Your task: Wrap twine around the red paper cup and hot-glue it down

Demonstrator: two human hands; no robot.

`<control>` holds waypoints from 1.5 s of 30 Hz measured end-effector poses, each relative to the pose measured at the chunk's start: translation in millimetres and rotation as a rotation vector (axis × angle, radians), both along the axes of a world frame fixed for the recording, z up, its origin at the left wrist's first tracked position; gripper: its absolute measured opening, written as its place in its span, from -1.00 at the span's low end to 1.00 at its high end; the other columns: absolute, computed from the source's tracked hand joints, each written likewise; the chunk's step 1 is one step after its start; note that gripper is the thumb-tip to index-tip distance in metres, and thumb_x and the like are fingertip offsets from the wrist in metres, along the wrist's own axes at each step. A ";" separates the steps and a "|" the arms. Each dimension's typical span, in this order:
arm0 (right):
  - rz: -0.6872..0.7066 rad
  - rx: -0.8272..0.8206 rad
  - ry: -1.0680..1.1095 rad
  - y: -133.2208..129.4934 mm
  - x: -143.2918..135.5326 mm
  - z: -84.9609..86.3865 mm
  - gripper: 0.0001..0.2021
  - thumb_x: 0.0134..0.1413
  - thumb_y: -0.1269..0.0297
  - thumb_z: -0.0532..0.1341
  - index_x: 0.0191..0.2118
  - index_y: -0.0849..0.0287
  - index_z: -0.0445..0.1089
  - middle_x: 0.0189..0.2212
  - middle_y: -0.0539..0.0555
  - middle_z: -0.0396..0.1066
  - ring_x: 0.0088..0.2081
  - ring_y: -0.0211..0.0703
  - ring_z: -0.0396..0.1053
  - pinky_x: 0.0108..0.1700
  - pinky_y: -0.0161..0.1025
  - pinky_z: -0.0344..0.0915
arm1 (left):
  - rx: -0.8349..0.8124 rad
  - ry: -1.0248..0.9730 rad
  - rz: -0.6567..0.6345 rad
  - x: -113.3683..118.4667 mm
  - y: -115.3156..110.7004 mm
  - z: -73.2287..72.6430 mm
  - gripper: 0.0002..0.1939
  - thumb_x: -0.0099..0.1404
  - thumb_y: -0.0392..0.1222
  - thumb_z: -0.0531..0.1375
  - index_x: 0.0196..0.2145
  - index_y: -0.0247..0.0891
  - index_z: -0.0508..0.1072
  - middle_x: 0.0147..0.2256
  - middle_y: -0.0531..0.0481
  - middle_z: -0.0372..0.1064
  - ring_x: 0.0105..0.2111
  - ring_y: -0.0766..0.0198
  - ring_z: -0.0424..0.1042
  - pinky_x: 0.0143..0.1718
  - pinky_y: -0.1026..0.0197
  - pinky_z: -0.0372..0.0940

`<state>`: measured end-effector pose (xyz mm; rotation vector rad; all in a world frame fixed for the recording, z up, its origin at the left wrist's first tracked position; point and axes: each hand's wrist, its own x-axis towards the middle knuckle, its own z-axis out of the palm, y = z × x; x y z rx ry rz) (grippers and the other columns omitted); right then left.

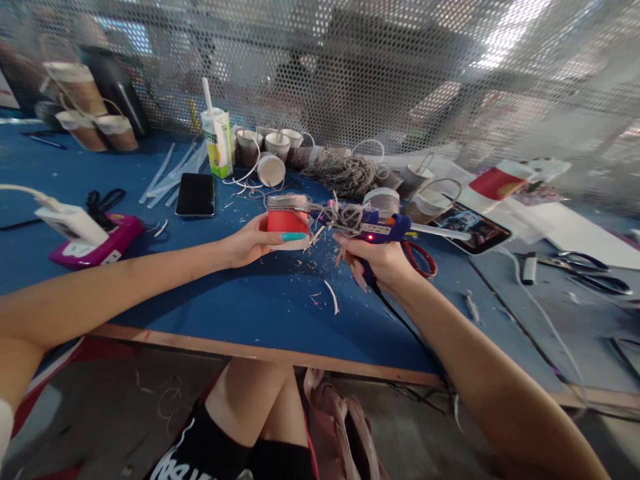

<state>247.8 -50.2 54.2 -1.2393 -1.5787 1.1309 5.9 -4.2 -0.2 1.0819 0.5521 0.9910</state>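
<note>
My left hand [255,241] is wrapped round a red cup [287,223], its thumb with a teal nail lying along the cup's side. Grey cord [287,202] circles one end of the cup. In my right hand [377,260] is a blue glue gun [383,227] with a lit red light and a white glue stick [440,231] out of its back. The gun's nozzle points left toward the cup; tangled grey cord hides its tip, so I cannot tell whether it touches.
Behind stand several cups [271,170], a cord heap [350,175] and a drink carton [218,143]. A phone [195,195] and magenta power strip [95,243] lie left. Rightward are a tablet [473,225], scissors [583,262] and red-handled tool [421,260]. Scraps litter the blue table [210,313].
</note>
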 end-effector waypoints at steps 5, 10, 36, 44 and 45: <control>-0.002 -0.015 0.016 -0.5 -1.2 0.8 -0.53 0.03 0.11 0.41 -0.77 0.10 0.30 -0.87 -0.04 0.15 -0.82 -0.34 0.11 -0.81 -0.35 0.11 | -0.022 0.024 0.035 -1.0 -0.1 -0.9 -0.35 -0.08 -0.19 0.57 -0.03 -0.25 0.50 -0.09 -0.12 0.60 0.06 -0.02 0.58 0.12 0.03 0.40; -0.010 -0.028 0.036 0.4 -2.4 1.9 -0.52 -0.03 0.08 0.45 -0.77 0.11 0.30 -0.87 -0.05 0.16 -0.85 -0.34 0.11 -0.83 -0.37 0.09 | -0.057 0.012 0.055 -2.6 0.4 -3.5 -0.36 -0.10 -0.23 0.56 -0.04 -0.26 0.51 -0.10 -0.10 0.60 -0.02 0.04 0.60 0.06 0.07 0.42; -0.031 -0.076 0.046 1.6 -2.0 1.9 -0.56 -0.10 0.06 0.47 -0.73 0.11 0.30 -0.87 -0.05 0.17 -0.85 -0.35 0.09 -0.82 -0.35 0.10 | -0.064 -0.048 -0.007 -4.3 2.0 -6.6 -0.37 -0.04 -0.26 0.54 0.00 -0.24 0.48 -0.13 -0.09 0.60 -0.11 0.12 0.61 -0.05 0.14 0.46; -0.057 -0.082 0.064 1.3 -2.0 2.8 -0.56 -0.14 0.10 0.48 -0.75 0.11 0.30 -0.86 -0.06 0.18 -0.84 -0.38 0.06 -0.82 -0.36 0.05 | -0.080 -0.047 -0.002 -4.6 2.0 -5.8 -0.42 -0.04 -0.28 0.52 -0.03 -0.27 0.53 -0.11 -0.10 0.62 -0.11 0.11 0.63 -0.03 0.16 0.47; -0.059 -0.083 0.068 0.9 -2.3 3.0 -0.56 -0.14 0.09 0.48 -0.76 0.11 0.29 -0.86 -0.06 0.19 -0.84 -0.38 0.06 -0.82 -0.37 0.04 | -0.084 -0.047 -0.004 -4.1 1.4 -5.1 -0.42 -0.05 -0.28 0.52 -0.04 -0.27 0.54 -0.11 -0.10 0.63 -0.10 0.11 0.63 -0.02 0.15 0.47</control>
